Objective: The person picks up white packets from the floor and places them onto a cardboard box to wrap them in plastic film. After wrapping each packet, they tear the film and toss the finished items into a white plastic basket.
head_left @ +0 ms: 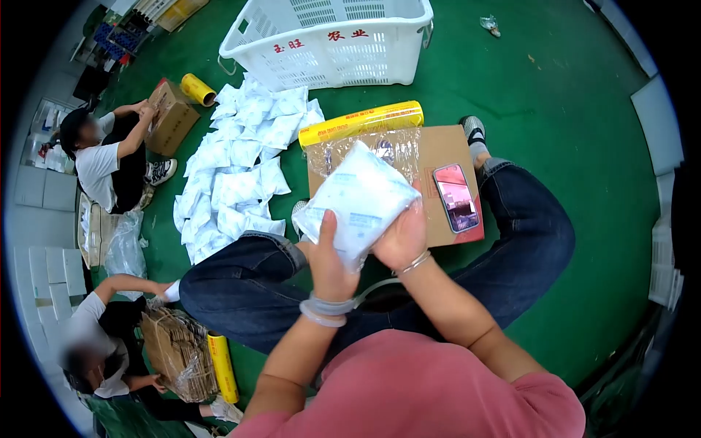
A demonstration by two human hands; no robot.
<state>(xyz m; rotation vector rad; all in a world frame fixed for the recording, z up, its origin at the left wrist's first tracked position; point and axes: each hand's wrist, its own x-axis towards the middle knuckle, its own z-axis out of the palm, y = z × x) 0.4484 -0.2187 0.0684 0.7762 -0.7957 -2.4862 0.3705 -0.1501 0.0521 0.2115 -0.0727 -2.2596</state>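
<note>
A plump white pouch (pixel 361 193) with pale blue print, which looks like an ice pack, is held between both hands above a cardboard box (pixel 438 150). My left hand (pixel 332 255) grips its near left side, thumb on top. At the near right corner, my right hand (pixel 403 237) cups it, with most fingers hidden underneath. Behind the pouch lies a yellow roll of cling film (pixel 361 124) at the box's far edge. Clear film (pixel 405 146) stretches from it across the box top. On the right of the box rests a phone (pixel 456 198) with a lit screen.
A heap of similar white pouches (pixel 237 164) covers the floor to the left. Beyond stands a large white crate (pixel 328 55). Two people sit at left, one with a carton (pixel 171 117), the other beside flattened cardboard (pixel 179 354). Another yellow roll (pixel 223 369) lies nearby.
</note>
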